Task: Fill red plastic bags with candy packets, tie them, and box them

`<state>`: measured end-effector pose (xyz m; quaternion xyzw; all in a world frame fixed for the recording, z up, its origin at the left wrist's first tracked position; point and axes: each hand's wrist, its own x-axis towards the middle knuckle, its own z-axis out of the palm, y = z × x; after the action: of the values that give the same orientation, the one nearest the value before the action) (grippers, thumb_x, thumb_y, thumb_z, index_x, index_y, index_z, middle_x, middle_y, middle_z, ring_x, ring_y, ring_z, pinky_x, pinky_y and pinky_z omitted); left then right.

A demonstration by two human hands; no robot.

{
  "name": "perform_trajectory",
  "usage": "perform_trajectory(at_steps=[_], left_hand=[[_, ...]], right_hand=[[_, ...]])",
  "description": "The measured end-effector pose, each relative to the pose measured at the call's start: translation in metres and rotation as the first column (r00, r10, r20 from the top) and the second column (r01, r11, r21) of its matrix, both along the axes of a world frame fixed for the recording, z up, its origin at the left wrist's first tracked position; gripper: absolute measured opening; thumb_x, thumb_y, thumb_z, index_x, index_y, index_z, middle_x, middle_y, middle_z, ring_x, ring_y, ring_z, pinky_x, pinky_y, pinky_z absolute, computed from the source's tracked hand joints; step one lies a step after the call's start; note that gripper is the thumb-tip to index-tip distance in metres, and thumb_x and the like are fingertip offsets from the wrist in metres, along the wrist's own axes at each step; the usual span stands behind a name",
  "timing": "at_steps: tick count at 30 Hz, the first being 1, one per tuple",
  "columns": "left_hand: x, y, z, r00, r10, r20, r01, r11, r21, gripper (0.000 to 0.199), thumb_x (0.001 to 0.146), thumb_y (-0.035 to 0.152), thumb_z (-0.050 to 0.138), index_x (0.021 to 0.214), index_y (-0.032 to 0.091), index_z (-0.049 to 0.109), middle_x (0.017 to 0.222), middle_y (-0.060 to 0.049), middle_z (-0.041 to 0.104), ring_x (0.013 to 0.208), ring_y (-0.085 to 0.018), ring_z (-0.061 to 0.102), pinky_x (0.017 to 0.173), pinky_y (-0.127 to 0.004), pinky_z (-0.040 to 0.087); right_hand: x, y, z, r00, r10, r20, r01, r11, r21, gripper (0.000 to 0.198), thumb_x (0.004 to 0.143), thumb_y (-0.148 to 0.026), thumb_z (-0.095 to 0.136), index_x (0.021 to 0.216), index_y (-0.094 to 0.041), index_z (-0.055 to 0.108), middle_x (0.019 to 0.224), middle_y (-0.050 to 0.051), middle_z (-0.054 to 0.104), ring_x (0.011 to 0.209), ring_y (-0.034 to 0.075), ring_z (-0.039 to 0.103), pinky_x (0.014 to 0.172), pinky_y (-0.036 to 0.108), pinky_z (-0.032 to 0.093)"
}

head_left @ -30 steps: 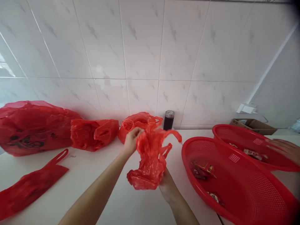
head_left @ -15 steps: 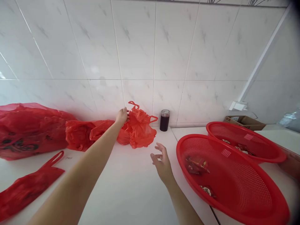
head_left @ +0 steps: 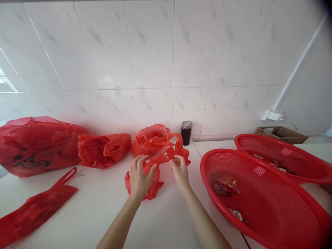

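A thin, crumpled red plastic bag (head_left: 155,180) lies on the white table in front of me, its handles bunched towards the back right. My right hand (head_left: 180,170) pinches the plastic near a handle. Over the bag's left side is my left hand (head_left: 140,177), thumb and fingers curved but apart, with red plastic showing behind them. Just beyond both hands sits a rounded, bunched red bag (head_left: 150,136). The loops of plastic overlap there, so where one bag ends and the other begins is hard to make out.
Two red perforated plastic baskets (head_left: 249,230) stand on the right, with small wrapped packets (head_left: 225,184) inside. A dark tumbler (head_left: 186,133), a cardboard box (head_left: 282,134), red bundles (head_left: 103,150), a large full red bag (head_left: 38,148) and a flat red bag (head_left: 38,207) surround the work area.
My left hand has come back from the bunched bags by the wall towards me. Loose red plastic now lies nearer, and my right hand has closed on it.
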<state>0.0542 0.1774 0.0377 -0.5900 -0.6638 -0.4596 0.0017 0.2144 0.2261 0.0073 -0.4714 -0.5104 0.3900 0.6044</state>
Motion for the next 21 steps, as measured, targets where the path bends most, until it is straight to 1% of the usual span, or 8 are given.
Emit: perform_trajectory(at_steps=[2, 4, 7, 11, 14, 17, 19, 21], left_hand=[[-0.004, -0.018, -0.043, 0.998, 0.042, -0.047, -0.051, 0.979, -0.198, 0.050, 0.075, 0.046, 0.065, 0.122, 0.032, 0.055, 0.137, -0.011, 0.052, 0.129, -0.036, 0.044, 0.106, -0.053, 0.031], [-0.012, -0.032, -0.076, 0.996, -0.039, -0.075, 0.014, 0.951, -0.307, 0.041, 0.072, 0.042, 0.068, 0.111, 0.031, 0.064, 0.131, -0.012, 0.059, 0.124, -0.039, 0.048, 0.104, -0.056, 0.031], [-0.023, -0.051, -0.094, 0.983, -0.181, 0.011, 0.177, 0.943, -0.281, 0.022, 0.080, 0.037, 0.059, 0.095, 0.030, 0.073, 0.124, -0.008, 0.064, 0.119, -0.033, 0.053, 0.105, -0.051, 0.035], [-0.033, -0.078, -0.066, 0.871, -0.191, 0.452, 0.313, 0.926, -0.211, 0.028, 0.084, 0.043, 0.057, 0.097, 0.026, 0.075, 0.126, -0.007, 0.063, 0.120, -0.031, 0.054, 0.101, -0.045, 0.041], [-0.036, -0.095, -0.033, 0.539, -0.115, 0.835, 0.384, 0.915, -0.122, 0.037, 0.083, 0.049, 0.060, 0.103, 0.021, 0.073, 0.112, -0.010, 0.070, 0.108, -0.030, 0.061, 0.089, -0.040, 0.048], [-0.031, -0.106, -0.010, 0.167, -0.089, 0.982, 0.371, 0.929, 0.021, 0.039, 0.082, 0.047, 0.064, 0.104, 0.016, 0.071, 0.096, -0.009, 0.073, 0.090, -0.027, 0.067, 0.076, -0.036, 0.052], [-0.021, -0.112, -0.003, 0.081, -0.095, 0.992, 0.355, 0.933, 0.060, 0.038, 0.080, 0.044, 0.068, 0.104, 0.015, 0.071, 0.093, -0.009, 0.073, 0.086, -0.026, 0.068, 0.073, -0.034, 0.053], [-0.007, -0.118, -0.001, 0.077, -0.118, 0.990, 0.373, 0.924, 0.081, 0.038, 0.079, 0.042, 0.070, 0.104, 0.015, 0.071, 0.093, -0.009, 0.073, 0.086, -0.025, 0.068, 0.073, -0.033, 0.053]], right_hand=[[0.004, 0.003, -0.001, 0.997, -0.064, 0.053, 0.064, 0.998, 0.000, 0.036, 0.080, -0.042, 0.058, 0.108, -0.022, 0.051, 0.100, 0.005, 0.059, 0.085, 0.018, 0.060, 0.076, 0.033, 0.049], [0.006, 0.005, -0.004, 0.986, -0.127, 0.111, 0.127, 0.992, 0.010, 0.036, 0.079, -0.040, 0.058, 0.109, -0.021, 0.050, 0.101, 0.006, 0.058, 0.083, 0.019, 0.058, 0.078, 0.036, 0.048], [0.005, -0.004, -0.009, 0.974, -0.130, 0.188, 0.119, 0.991, 0.066, 0.029, 0.079, -0.037, 0.058, 0.103, -0.020, 0.055, 0.104, 0.008, 0.058, 0.086, 0.020, 0.056, 0.083, 0.039, 0.046], [-0.001, -0.043, -0.010, 0.970, 0.010, 0.244, -0.053, 0.984, 0.171, 0.026, 0.083, -0.038, 0.058, 0.103, -0.021, 0.059, 0.110, 0.007, 0.060, 0.100, 0.021, 0.055, 0.090, 0.038, 0.046], [-0.002, -0.082, -0.001, 0.991, 0.009, 0.135, -0.045, 0.964, 0.261, 0.030, 0.090, -0.038, 0.052, 0.117, -0.024, 0.052, 0.120, 0.008, 0.056, 0.109, 0.020, 0.053, 0.096, 0.040, 0.043], [-0.005, -0.114, 0.012, 0.998, -0.060, -0.013, 0.061, 0.952, 0.299, 0.028, 0.092, -0.035, 0.050, 0.119, -0.026, 0.047, 0.121, 0.008, 0.053, 0.113, 0.020, 0.052, 0.096, 0.041, 0.044], [-0.009, -0.128, 0.022, 0.998, 0.030, 0.057, -0.045, 0.956, 0.289, 0.022, 0.090, -0.034, 0.053, 0.111, -0.026, 0.052, 0.115, 0.007, 0.054, 0.109, 0.020, 0.054, 0.092, 0.039, 0.046], [-0.015, -0.136, 0.030, 0.948, 0.233, 0.216, -0.275, 0.942, 0.191, 0.019, 0.086, -0.032, 0.060, 0.103, -0.026, 0.059, 0.110, 0.005, 0.056, 0.104, 0.019, 0.056, 0.090, 0.037, 0.048]])
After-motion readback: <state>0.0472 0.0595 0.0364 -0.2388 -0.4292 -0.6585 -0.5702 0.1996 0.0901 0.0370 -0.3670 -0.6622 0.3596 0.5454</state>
